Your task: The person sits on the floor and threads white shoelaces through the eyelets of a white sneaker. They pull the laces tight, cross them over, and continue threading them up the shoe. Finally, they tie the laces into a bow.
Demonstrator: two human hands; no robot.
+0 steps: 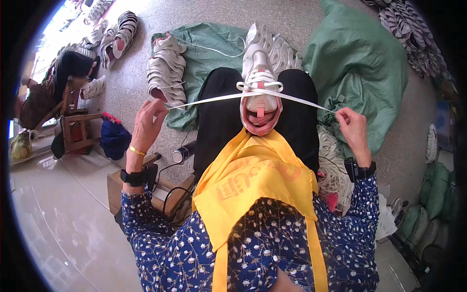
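Observation:
Between my knees sits a white and pink shoe upper (262, 103), its pink-lined opening toward me. A flat white shoelace (209, 100) is laced through it and forms a loop on each side of a crossing at the top. My left hand (150, 124) pinches one lace end, out to the left. Out to the right, my right hand (352, 127) pinches the other end. Both ends are stretched nearly straight, away from the shoe upper. A yellow apron (253, 180) covers my lap just below it.
Stacked shoe uppers (167, 68) lie on a green sack (209, 44) ahead to the left. A larger green sack (357, 63) bulges at the right, with a bundle of white laces (334, 170) by my right leg. A wooden stool (116, 190) and a dark cylinder (184, 153) stand left. Another person (73, 78) sits far left.

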